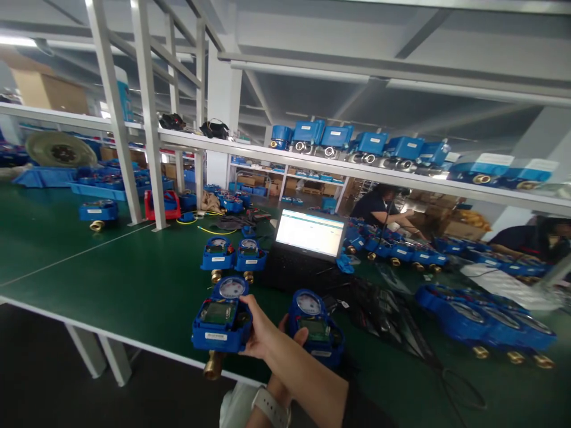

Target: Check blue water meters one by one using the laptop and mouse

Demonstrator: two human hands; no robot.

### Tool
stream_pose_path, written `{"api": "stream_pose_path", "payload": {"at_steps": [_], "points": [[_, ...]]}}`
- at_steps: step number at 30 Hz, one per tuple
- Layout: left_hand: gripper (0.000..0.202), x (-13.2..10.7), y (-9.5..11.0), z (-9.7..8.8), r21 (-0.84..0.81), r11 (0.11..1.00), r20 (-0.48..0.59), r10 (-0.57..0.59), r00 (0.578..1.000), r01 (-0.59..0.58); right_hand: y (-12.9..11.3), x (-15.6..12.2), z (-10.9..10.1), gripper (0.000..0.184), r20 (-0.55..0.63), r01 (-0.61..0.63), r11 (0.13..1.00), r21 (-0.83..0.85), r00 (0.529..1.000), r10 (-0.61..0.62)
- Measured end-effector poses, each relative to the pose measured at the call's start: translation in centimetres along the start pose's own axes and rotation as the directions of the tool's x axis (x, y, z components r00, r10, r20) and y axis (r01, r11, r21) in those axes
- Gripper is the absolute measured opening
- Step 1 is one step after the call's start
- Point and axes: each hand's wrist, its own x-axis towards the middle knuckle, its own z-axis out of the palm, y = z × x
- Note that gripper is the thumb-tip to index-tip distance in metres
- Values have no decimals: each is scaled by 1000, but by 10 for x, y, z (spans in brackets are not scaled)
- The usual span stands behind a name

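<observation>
My right hand (261, 334) reaches across to the left and is closed on the right side of a blue water meter (220, 318) with a round dial and a brass fitting, held over the front edge of the green table (134, 285). My left hand (292, 331), with a white watch on its wrist, passes under my right forearm. Its fingers grip the near left side of a second blue water meter (316, 324). Most of that hand is hidden by the forearm.
An open laptop (310, 235) stands just behind the meters, with two more blue meters (232, 254) to its left. Several meters (486, 324) lie at the right beside black cables. A shelf (357, 169) above carries more. Two seated people (379, 208) work at the far right.
</observation>
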Motion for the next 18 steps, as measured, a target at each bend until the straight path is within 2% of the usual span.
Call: {"api": "stream_pose_path", "payload": {"at_steps": [4, 9, 14, 18], "points": [[70, 1, -2, -1, -161, 986, 18, -37, 999, 39, -5, 13, -2, 42, -80, -90, 996, -17, 993, 89], [63, 0, 2, -1, -258, 963, 54, -68, 996, 80, -6, 22, -3, 42, -123, -92, 994, -56, 989, 85], [59, -7, 10, 3, -218, 975, 50, -31, 998, 41, -2, 21, -14, 37, -160, 63, 992, -109, 984, -80], [55, -7, 19, 6, -129, 992, 15, -16, 1000, 18, 8, 0, -25, 37, -168, 275, 950, -150, 939, -299]]}}
